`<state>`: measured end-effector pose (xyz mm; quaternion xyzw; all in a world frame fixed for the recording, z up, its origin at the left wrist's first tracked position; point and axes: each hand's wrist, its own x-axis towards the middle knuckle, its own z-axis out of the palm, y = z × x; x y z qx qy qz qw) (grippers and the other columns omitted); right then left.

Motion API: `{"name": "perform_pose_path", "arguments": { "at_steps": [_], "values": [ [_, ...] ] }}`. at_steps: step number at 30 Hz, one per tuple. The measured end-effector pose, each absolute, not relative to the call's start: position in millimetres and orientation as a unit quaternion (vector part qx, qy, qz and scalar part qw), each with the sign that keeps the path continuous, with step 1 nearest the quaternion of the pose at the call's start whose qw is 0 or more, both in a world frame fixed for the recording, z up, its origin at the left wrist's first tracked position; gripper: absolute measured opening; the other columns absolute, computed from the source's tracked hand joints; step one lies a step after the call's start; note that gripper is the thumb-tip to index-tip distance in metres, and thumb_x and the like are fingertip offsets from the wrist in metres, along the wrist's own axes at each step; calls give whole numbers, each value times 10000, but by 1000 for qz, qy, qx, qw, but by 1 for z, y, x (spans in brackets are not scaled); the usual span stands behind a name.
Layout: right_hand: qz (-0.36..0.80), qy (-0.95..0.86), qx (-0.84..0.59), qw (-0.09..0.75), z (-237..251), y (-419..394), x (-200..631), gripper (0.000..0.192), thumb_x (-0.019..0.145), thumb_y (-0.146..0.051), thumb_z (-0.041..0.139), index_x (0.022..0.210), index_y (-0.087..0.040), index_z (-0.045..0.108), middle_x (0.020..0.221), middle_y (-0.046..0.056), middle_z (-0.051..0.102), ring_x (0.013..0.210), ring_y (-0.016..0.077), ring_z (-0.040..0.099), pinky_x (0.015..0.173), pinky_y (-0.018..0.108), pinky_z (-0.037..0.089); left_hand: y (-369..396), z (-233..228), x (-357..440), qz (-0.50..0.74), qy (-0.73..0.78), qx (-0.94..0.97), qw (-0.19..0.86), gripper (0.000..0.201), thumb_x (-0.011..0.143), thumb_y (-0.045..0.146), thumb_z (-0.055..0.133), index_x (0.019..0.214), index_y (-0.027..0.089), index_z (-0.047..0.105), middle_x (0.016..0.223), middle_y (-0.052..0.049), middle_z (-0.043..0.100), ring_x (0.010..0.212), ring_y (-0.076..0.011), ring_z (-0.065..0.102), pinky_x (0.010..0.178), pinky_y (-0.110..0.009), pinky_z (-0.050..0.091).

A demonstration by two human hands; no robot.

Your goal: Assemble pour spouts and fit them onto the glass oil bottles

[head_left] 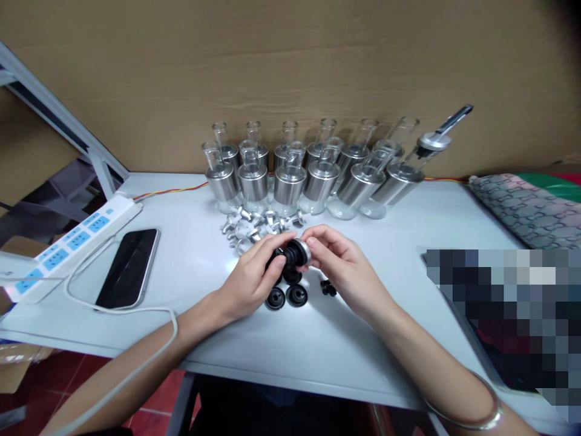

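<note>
Over the middle of the table, my left hand (245,277) is closed with thumb and fingers round a black ribbed bottle stopper (293,254). My right hand (347,266) pinches a silver-rimmed cap (305,249) at the stopper's right end; whether the two are joined I cannot tell. Under my hands lie several round black caps (297,295), partly hidden by my left fingers. Small black pieces (328,288) sit just left of my right wrist. Beyond my hands is a pile of small silver parts (261,224).
Two rows of glass bottles with steel sleeves (290,184) stand behind the pile. The rightmost carries a silver pourer top (433,143). At left are a phone (129,266), a power strip (77,242) and a white cable (131,310) crossing my left forearm. A pixelated screen (499,315) lies right.
</note>
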<state>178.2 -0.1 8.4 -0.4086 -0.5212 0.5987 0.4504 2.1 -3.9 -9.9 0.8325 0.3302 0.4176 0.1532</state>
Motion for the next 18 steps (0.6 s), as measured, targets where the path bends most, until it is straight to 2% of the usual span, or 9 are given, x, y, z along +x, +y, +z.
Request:
{"name": "perform_pose_path", "arguments": {
  "at_steps": [3, 5, 13, 18],
  "values": [
    [467, -572, -473, 482, 8, 1, 179, 162, 793, -358, 630, 844, -204, 621, 847, 23, 587, 770, 142, 559, 693, 267, 482, -5, -8, 3, 425, 331, 823, 182, 283, 975, 240, 376, 1241, 184, 457, 1113, -87, 588, 1037, -162, 560, 893, -288, 470],
    [433, -591, -481, 482, 9, 1, 181, 129, 791, -313, 618, 855, -201, 629, 861, 30, 585, 786, 148, 555, 697, 272, 474, -4, -8, 2, 424, 341, 818, 186, 276, 973, 254, 394, 1231, 187, 465, 1083, -80, 572, 1010, -158, 552, 882, -286, 473],
    [501, -621, -406, 445, 6, -3, 178, 238, 747, -204, 610, 984, -198, 629, 968, 59, 615, 874, 169, 607, 733, 291, 515, -3, -10, 3, 418, 358, 809, 206, 272, 972, 283, 408, 1217, 207, 497, 1032, -64, 529, 983, -157, 530, 872, -304, 474],
    [510, -607, -407, 453, 3, -2, 177, 245, 713, -205, 627, 958, -199, 626, 932, 51, 653, 837, 170, 628, 746, 307, 534, -3, -8, 2, 416, 355, 807, 221, 276, 953, 264, 436, 1214, 195, 497, 1072, -70, 550, 999, -162, 537, 875, -299, 468]
  ]
}}
